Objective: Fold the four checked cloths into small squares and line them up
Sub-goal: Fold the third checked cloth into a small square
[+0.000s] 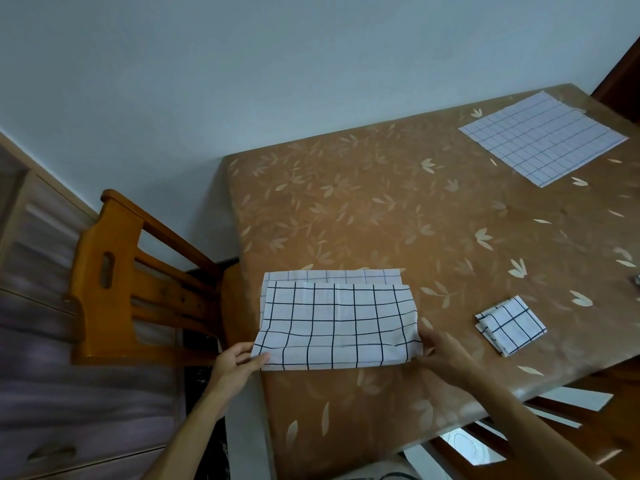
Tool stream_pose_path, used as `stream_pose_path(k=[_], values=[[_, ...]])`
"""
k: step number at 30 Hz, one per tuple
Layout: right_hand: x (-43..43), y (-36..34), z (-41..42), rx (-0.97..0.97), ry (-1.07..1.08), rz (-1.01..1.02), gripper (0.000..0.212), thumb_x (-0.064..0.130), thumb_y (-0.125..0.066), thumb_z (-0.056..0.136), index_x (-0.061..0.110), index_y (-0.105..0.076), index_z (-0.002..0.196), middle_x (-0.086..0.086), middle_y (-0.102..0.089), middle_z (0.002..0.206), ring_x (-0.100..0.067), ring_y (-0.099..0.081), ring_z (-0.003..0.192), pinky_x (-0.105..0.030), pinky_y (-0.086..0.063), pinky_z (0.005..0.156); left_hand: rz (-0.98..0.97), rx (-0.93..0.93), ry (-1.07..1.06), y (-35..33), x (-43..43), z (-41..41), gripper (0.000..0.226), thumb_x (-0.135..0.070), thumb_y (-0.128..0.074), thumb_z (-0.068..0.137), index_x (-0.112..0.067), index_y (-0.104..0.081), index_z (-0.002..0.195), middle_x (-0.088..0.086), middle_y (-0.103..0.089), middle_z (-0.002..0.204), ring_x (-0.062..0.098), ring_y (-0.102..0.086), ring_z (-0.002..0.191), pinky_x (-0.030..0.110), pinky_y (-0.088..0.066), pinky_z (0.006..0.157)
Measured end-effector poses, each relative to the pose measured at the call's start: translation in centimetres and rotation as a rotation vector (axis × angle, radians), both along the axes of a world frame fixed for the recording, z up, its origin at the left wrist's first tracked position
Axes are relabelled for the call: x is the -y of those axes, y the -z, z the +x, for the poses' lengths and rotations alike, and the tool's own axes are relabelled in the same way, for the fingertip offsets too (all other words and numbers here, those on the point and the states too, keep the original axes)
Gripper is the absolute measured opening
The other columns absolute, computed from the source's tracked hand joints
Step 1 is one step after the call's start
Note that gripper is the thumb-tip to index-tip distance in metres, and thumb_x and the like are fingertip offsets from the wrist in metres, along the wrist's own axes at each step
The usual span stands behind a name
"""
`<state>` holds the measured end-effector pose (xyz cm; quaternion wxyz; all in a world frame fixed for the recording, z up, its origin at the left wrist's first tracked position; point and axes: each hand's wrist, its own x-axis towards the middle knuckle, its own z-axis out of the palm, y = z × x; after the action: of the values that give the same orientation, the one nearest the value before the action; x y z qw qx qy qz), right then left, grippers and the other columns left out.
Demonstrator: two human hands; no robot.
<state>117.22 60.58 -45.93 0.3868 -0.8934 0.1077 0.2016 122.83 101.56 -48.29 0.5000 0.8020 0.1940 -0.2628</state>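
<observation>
Left hand [235, 362] and right hand [441, 351] fingers clamp the near corners of the half-folded white black-checked cloth [336, 323]. Right of them one small folded checked square [510, 324] looks done; a flat checked cloth [543, 137] beyond is untouched.

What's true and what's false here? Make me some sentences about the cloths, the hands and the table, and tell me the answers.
1. Both the left hand and the right hand pinch the near corners of the half-folded checked cloth. True.
2. The small folded square lies to the left of that cloth. False: it lies to its right.
3. An unfolded cloth lies flat at the far right of the table. True.
4. The table cover is plain blue. False: it is brown with a leaf pattern.
5. A wooden chair stands at the table's left side. True.
</observation>
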Motion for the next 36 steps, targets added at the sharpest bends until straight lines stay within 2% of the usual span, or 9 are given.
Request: stream_pose_path(k=[2, 5, 8, 12, 18, 25, 29, 32, 36], values=[[0.4, 0.0, 0.3, 0.017, 0.002, -0.019, 0.027, 0.007, -0.066, 0.077, 0.028, -0.064, 0.095, 0.008, -0.072, 0.087, -0.006, -0.067, 0.080, -0.024, -0.053, 0.067, -0.015, -0.003, 0.016, -0.1, -0.1, 0.2, 0.064, -0.036, -0.081, 0.079, -0.013, -0.057, 0.133, 0.007, -0.063, 0.129, 0.022, -0.061, 0.115, 0.037, -0.049, 0.098], [0.6, 0.0, 0.5, 0.083, 0.046, -0.100, 0.016, 0.006, -0.059, 0.081, 0.018, -0.064, 0.091, 0.000, -0.070, 0.082, -0.020, -0.065, 0.077, -0.040, -0.053, 0.070, -0.021, 0.002, 0.043, -0.1, 0.1, 0.0, 0.067, -0.035, -0.082, 0.078, -0.013, -0.054, 0.135, 0.010, -0.063, 0.128, 0.023, -0.063, 0.112, 0.032, -0.050, 0.093], [0.7, -0.2, 0.3, 0.099, 0.127, -0.126, 0.027, 0.001, -0.051, 0.086, 0.025, -0.066, 0.087, 0.007, -0.070, 0.080, -0.015, -0.064, 0.076, -0.029, -0.050, 0.063, -0.006, -0.001, 0.042, -0.1, 0.1, -0.4, 0.066, -0.031, -0.080, 0.082, -0.010, -0.052, 0.138, 0.013, -0.060, 0.132, 0.021, -0.058, 0.112, 0.032, -0.045, 0.094], [0.2, -0.8, -0.7, 0.007, 0.109, 0.124, 0.035, 0.004, -0.066, 0.083, 0.033, -0.065, 0.102, 0.011, -0.072, 0.095, 0.000, -0.067, 0.087, -0.012, -0.050, 0.068, -0.005, -0.014, 0.056, 0.0, 0.1, -0.9, 0.068, -0.035, -0.080, 0.081, -0.012, -0.051, 0.139, 0.013, -0.059, 0.134, 0.021, -0.056, 0.115, 0.033, -0.045, 0.097], [-0.5, 1.4, -1.2, 0.010, 0.042, -0.005, 0.029, 0.023, -0.079, 0.074, 0.027, -0.066, 0.100, 0.010, -0.068, 0.099, -0.008, -0.064, 0.091, -0.034, -0.055, 0.079, 0.008, -0.026, 0.074, -0.3, 0.3, -1.1, 0.062, -0.034, -0.080, 0.081, -0.015, -0.054, 0.134, 0.010, -0.061, 0.129, 0.023, -0.061, 0.115, 0.034, -0.047, 0.097], [-0.5, 0.3, -0.8, -0.040, 0.176, 0.234, 0.018, 0.030, -0.080, 0.079, 0.022, -0.074, 0.094, 0.004, -0.076, 0.090, -0.005, -0.070, 0.084, -0.026, -0.056, 0.077, 0.023, -0.067, 0.042, 0.6, -1.0, -1.5, 0.055, -0.048, -0.082, 0.074, -0.015, -0.065, 0.115, 0.001, -0.066, 0.115, 0.017, -0.061, 0.109, 0.032, -0.051, 0.091], [-1.3, 1.0, 0.8, -0.002, 0.253, 0.075, 0.029, 0.034, -0.063, 0.093, 0.011, -0.068, 0.076, -0.009, -0.067, 0.069, -0.018, -0.062, 0.067, -0.031, -0.046, 0.064, 0.085, -0.015, -0.013, 0.5, -0.4, -0.9, 0.026, -0.036, -0.070, 0.090, -0.019, -0.064, 0.109, 0.005, -0.065, 0.105, 0.020, -0.062, 0.099, 0.031, -0.053, 0.079], [-1.8, 1.4, 1.8, -0.007, 0.242, -0.041, 0.033, 0.030, -0.059, 0.095, 0.012, -0.057, 0.068, -0.002, -0.055, 0.060, -0.014, -0.050, 0.057, -0.030, -0.037, 0.056, 0.107, 0.040, -0.010, 0.2, 0.3, -0.3, 0.007, -0.027, -0.066, 0.094, -0.022, -0.063, 0.097, 0.005, -0.067, 0.096, 0.021, -0.065, 0.091, 0.030, -0.055, 0.070], [-1.8, 1.9, 2.6, -0.019, 0.259, -0.098, 0.027, 0.028, -0.059, 0.095, 0.018, -0.058, 0.070, 0.001, -0.060, 0.066, -0.014, -0.056, 0.065, -0.030, -0.040, 0.058, 0.154, 0.062, 0.023, 0.2, 0.7, 0.5, 0.013, -0.025, -0.065, 0.095, -0.029, -0.058, 0.084, 0.003, -0.067, 0.091, 0.016, -0.063, 0.084, 0.027, -0.051, 0.066]])
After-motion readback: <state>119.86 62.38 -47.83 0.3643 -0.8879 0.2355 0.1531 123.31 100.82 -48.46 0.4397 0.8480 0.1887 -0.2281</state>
